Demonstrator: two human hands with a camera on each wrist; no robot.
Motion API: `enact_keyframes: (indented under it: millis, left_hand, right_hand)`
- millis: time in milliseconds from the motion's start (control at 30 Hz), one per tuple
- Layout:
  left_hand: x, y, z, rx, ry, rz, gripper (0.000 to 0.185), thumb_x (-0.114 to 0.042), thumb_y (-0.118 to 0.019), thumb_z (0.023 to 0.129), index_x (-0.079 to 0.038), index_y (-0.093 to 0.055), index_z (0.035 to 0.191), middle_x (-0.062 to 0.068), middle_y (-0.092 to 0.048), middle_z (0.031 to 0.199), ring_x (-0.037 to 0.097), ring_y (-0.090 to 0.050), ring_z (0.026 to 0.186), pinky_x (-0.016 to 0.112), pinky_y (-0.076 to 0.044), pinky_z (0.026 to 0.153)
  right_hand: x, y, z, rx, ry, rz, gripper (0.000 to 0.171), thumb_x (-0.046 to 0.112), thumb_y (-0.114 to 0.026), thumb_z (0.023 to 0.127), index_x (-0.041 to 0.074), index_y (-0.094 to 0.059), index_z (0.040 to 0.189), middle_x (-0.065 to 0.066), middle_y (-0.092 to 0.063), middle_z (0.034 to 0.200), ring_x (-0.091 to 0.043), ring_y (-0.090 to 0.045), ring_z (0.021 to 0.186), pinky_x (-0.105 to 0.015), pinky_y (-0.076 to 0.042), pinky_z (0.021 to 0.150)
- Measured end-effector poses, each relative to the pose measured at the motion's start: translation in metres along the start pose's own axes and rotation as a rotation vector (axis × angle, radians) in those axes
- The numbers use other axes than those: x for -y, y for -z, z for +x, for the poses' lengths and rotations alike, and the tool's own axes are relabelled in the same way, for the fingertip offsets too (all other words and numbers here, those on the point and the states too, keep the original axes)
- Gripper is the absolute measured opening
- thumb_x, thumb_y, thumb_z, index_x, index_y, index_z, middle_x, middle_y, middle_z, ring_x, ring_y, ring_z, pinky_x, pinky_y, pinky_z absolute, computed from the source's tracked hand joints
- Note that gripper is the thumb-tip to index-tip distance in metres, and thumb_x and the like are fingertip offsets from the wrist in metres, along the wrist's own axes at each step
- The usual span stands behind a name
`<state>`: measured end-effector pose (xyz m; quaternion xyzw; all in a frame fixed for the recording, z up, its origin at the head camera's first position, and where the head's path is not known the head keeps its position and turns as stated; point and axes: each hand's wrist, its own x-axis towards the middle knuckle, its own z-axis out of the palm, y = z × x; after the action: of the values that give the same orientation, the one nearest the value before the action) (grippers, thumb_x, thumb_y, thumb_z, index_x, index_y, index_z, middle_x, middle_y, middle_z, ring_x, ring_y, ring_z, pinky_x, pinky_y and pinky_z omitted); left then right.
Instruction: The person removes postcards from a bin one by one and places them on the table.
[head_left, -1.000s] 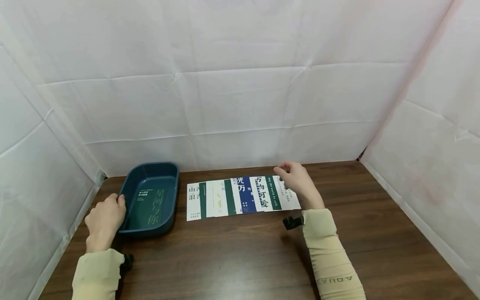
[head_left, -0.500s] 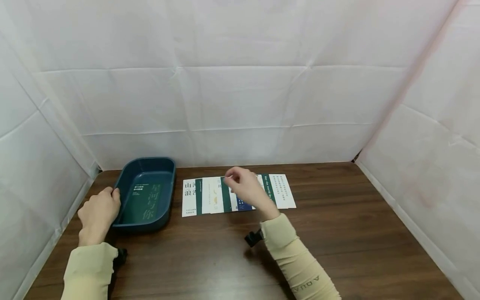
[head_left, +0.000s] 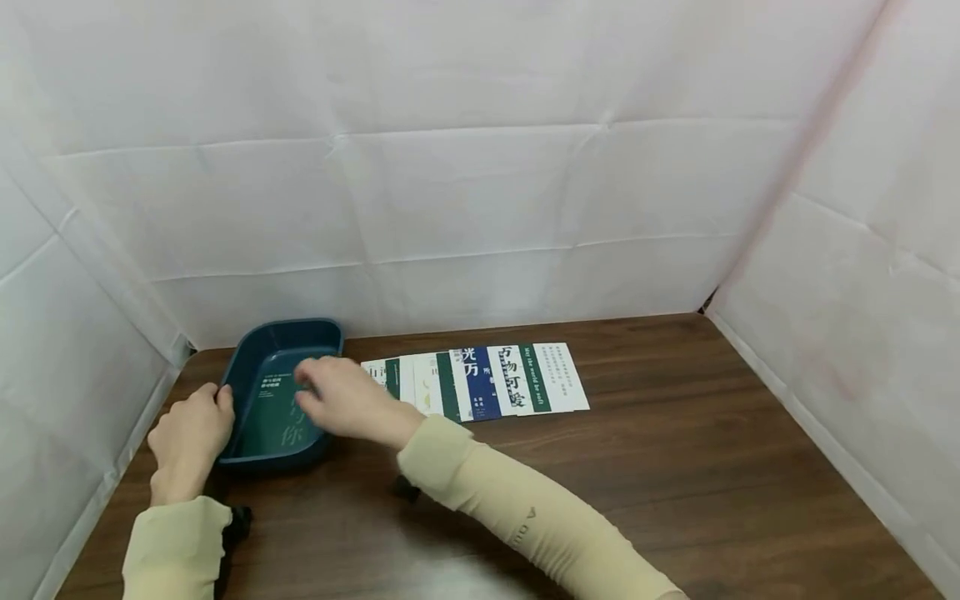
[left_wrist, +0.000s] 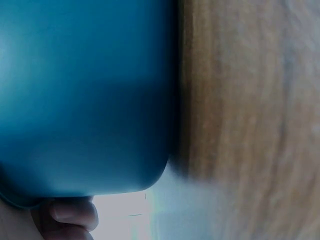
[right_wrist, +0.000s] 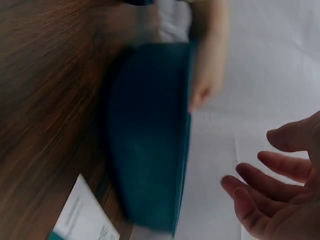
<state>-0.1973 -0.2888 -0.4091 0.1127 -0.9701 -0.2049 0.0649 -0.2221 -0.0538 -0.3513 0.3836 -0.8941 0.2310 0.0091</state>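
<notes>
A dark teal plastic tray [head_left: 247,354] stands at the left of the table, with a green card [head_left: 273,412] lying in it. My left hand [head_left: 191,433] grips the tray's left rim; in the left wrist view its fingertips [left_wrist: 74,212] curl at the rim of the tray [left_wrist: 85,100]. Over the tray's right side hovers my right hand [head_left: 356,400], hiding part of the card. In the right wrist view the right hand [right_wrist: 280,185] has loosely bent, spread fingers with nothing between them.
Right of the tray lies an overlapping row of printed cards [head_left: 483,383], white, green and blue, partly behind the right forearm. The brown wooden table [head_left: 675,433] is bounded by white sheeting [head_left: 465,183] at the back and both sides.
My right hand has swept left from the right end of the card row, across the row, to above the tray. My left hand stays on the tray's rim.
</notes>
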Motion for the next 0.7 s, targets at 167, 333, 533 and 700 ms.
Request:
enact_keyframes:
  millis: [167,333,533,700]
  left_hand:
    - [0.001,0.001,-0.001,-0.015,-0.009,-0.013,0.045,-0.034,-0.030,0.106,0.003,-0.057,0.103,0.036,-0.058,0.087,0.049,-0.056,0.065,0.054,-0.039,0.050]
    - [-0.004,-0.001,-0.001,-0.028,-0.006,-0.023,0.043,-0.033,-0.032,0.106,0.002,-0.058,0.104,0.038,-0.058,0.093,0.052,-0.056,0.070,0.056,-0.039,0.052]
    - [-0.006,-0.003,-0.006,-0.054,-0.002,-0.004,0.041,-0.029,-0.035,0.106,0.004,-0.057,0.116,0.041,-0.057,0.101,0.056,-0.056,0.076,0.061,-0.040,0.057]
    - [-0.005,-0.003,-0.009,-0.034,-0.003,0.000,0.040,-0.029,-0.035,0.106,0.004,-0.058,0.110,0.039,-0.058,0.094,0.053,-0.056,0.070,0.059,-0.040,0.053]
  right_hand:
    - [0.026,-0.021,0.025,0.207,-0.053,-0.178,0.042,0.029,-0.053,0.101,0.009,-0.052,0.138,0.004,-0.065,0.092,-0.002,-0.057,0.064,-0.015,-0.046,0.061]
    - [0.030,-0.045,0.039,0.238,-0.204,-0.335,0.054,0.038,-0.053,0.100,0.008,-0.046,0.144,0.001,-0.067,0.113,-0.006,-0.064,0.080,-0.022,-0.052,0.069]
    - [0.033,-0.075,0.047,0.284,-0.338,-0.428,0.049,0.046,-0.053,0.098,0.016,-0.055,0.137,0.007,-0.061,0.124,-0.010,-0.062,0.101,-0.027,-0.050,0.083]
    - [0.038,-0.088,0.051,0.311,-0.428,-0.520,0.060,0.051,-0.054,0.095,0.018,-0.048,0.145,0.006,-0.053,0.138,-0.016,-0.054,0.120,-0.030,-0.043,0.097]
